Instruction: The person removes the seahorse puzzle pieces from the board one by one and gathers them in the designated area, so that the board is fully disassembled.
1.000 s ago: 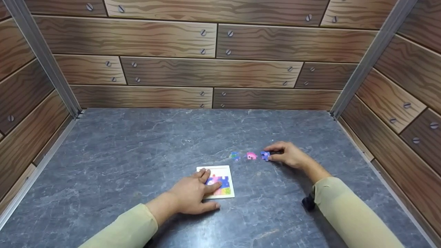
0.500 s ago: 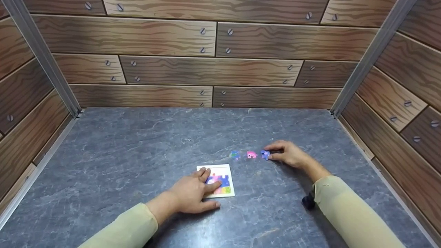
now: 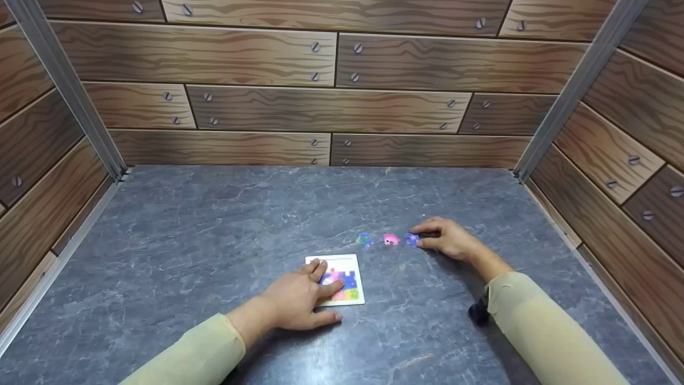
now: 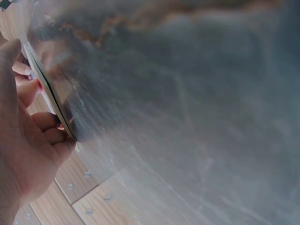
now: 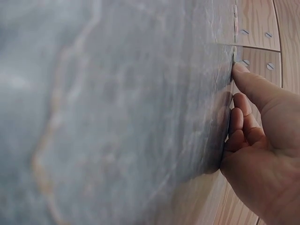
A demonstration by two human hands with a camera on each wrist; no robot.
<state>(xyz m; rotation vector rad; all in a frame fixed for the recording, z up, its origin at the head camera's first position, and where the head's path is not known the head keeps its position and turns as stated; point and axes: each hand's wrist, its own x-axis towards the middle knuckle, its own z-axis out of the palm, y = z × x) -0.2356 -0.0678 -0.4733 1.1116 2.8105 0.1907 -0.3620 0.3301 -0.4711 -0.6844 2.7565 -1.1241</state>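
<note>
In the head view my left hand (image 3: 299, 299) lies over a white-framed puzzle board (image 3: 350, 262), its fingers resting on the partly covered picture of pink, blue and green pieces. From the left wrist view, the board (image 4: 54, 101) is seen edge-on beside the hand (image 4: 28, 154). Farther right, my right hand (image 3: 451, 240) pinches a blue puzzle piece (image 3: 411, 239) at the tabletop, thumb and forefinger at its right side. Just left of it lies a pink puzzle piece (image 3: 390, 239), then a blue-green puzzle piece (image 3: 365, 239). The right wrist view shows the hand (image 5: 258, 126) low along the table.
The dark grey marbled tabletop (image 3: 214, 230) spreads around both hands. Wood-plank-patterned walls (image 3: 267, 109) stand at the back and both sides, with metal posts (image 3: 556, 115) at the rear corners.
The blue piece turns slightly between the right fingers. Both hands otherwise keep their places, and the board and the other loose pieces lie as before.
</note>
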